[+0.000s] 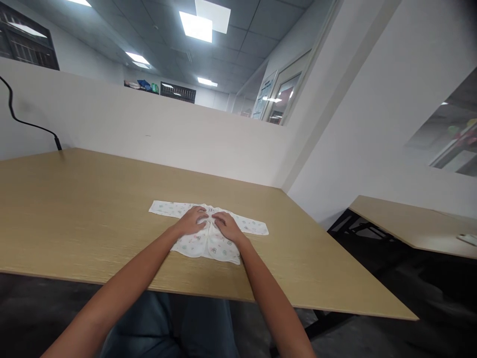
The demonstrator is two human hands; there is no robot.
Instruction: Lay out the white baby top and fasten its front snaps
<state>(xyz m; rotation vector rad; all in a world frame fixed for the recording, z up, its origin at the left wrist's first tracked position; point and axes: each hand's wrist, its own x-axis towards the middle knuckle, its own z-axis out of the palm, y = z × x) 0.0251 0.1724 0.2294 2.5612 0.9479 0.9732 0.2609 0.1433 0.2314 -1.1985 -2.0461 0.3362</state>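
Note:
A small white long-sleeved baby shirt with a scattered print lies spread on the table, its sleeves stretched out to both sides and its collar toward the far wall. On the left of its chest rests my left hand, fingers apart and pointing toward the middle. My right hand lies across from it on the right of the chest, its fingers also apart. Between the hands the front seam shows some small folds. Parts of the chest are hidden under both hands.
The light wooden table ends at a low white partition at the back. A black cable hangs at the far left. Beyond the right edge stands another table with a flat pale object on it.

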